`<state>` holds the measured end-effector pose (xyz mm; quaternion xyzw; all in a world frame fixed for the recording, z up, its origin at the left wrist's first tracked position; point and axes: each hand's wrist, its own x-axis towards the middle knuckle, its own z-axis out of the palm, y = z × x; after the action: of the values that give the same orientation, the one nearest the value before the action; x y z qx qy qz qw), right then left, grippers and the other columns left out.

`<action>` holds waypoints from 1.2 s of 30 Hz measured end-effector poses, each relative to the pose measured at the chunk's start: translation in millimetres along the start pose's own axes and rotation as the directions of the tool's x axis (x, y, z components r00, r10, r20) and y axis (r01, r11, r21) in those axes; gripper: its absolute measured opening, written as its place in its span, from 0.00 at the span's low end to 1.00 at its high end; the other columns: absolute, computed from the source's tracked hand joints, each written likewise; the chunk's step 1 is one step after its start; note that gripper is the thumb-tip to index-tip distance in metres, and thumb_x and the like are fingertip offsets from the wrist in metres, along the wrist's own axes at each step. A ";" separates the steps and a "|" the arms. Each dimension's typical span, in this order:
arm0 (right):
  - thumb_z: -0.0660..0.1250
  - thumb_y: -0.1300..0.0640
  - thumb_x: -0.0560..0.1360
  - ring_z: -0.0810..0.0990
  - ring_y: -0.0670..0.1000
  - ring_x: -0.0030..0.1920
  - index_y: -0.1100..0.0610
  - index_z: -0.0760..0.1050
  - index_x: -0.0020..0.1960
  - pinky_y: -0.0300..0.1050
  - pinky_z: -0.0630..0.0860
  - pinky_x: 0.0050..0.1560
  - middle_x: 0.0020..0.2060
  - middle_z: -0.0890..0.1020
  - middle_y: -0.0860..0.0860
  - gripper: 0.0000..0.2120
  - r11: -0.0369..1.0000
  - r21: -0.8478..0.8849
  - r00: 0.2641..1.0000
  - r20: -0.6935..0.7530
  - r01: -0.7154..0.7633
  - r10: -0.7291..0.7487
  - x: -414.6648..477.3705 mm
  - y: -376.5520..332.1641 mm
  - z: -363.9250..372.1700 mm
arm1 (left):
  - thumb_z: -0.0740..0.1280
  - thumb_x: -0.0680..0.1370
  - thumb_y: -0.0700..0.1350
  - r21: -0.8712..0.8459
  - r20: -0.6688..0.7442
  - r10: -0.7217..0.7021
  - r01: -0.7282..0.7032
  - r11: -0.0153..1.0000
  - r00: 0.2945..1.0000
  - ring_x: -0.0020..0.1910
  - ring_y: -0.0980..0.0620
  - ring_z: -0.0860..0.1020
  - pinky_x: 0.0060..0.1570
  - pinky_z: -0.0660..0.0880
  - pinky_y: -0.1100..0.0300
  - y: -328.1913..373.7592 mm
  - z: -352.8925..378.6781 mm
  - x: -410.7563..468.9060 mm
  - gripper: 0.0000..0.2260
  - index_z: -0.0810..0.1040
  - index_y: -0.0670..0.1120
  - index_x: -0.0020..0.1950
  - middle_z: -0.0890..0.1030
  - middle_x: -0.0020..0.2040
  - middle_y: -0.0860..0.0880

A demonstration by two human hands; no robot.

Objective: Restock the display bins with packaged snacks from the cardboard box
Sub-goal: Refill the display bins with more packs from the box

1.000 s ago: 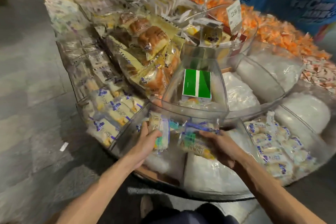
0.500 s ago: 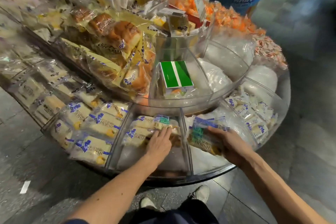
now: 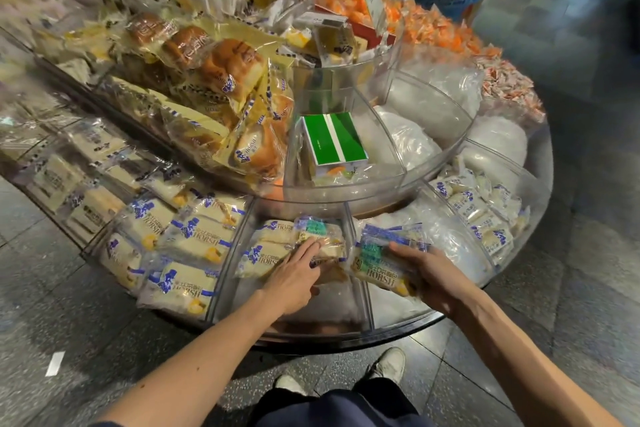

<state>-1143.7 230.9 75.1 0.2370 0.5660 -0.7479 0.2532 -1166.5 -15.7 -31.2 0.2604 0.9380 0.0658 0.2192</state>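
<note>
1. Step in hand, as I'm reading it: snacks are going into the clear bins on the bottom tier, so this is the placing-and-tidying part, not the fetching part. The cardboard box isn't showing anywhere in view.
2. The left hand is lying on the teal-label packet in the centre bin. Its fingers are straight and a little spread, pressing flat rather than grabbing anything. Seems like it's patting things level.
3. The right hand is gripping a stack of packets with its fingers curled round it, hovering by the divider between the centre bin and the right bin. I can't tell how many are in the stack because the wrappers are blurring together.
4. The centre bin is only holding a few packets towards the back, with white padding showing at the front. The left bin next door is looking full.
5. Next move, my guess: the stack is needing a spot, going in flat and labels up like the neighbours. The left hand is sitting right where some of it could go, so it'd want to shift clear first.
6. The wrappers are looking slippery, so a loose grip might be letting one slide out.
</note>
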 end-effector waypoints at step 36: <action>0.64 0.62 0.80 0.83 0.60 0.43 0.64 0.78 0.60 0.56 0.82 0.43 0.49 0.84 0.63 0.11 0.999 -0.011 0.968 0.247 -0.042 0.044 6.0 31.1 126.5 | 0.68 0.80 0.52 -0.816 -0.139 -0.397 0.123 0.565 0.907 0.30 0.58 0.77 0.33 0.76 0.65 10.8 -115.9 -87.0 0.16 0.77 0.48 0.65 0.78 0.37 0.53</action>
<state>-1136.7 100.8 79.8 0.1536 0.5270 -0.7643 0.3385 -1146.3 -52.5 108.0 -0.0202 0.8607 0.4794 0.1703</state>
